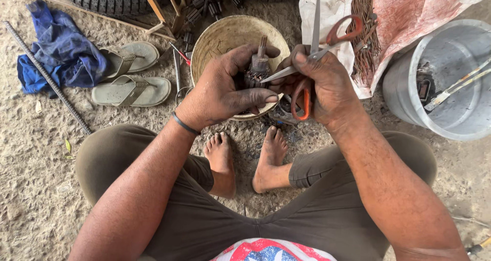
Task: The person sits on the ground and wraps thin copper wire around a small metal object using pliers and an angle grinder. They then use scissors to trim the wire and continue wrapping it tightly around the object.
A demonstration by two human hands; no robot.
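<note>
Outdoors, a person sits barefoot on sandy ground over a round cream bowl (pixel 225 33), its inside mostly hidden behind the hands. To the right, a grey plastic bucket (pixel 450 107) holds a dark metal part and 2 long tools leaning on its rim. A white sack (pixel 409 10) lies open with a heap of rusty wire pieces inside. The left hand (pixel 220 89) is closed around a small dark bundle (pixel 258 69), held upright above the bowl. The right hand (pixel 327 84) grips orange-handled scissors (pixel 319 51), blades spread wide, 1 blade touching the bundle. Nearby lie 2 sandals (pixel 130 79) and a blue cloth (pixel 59 49).
</note>
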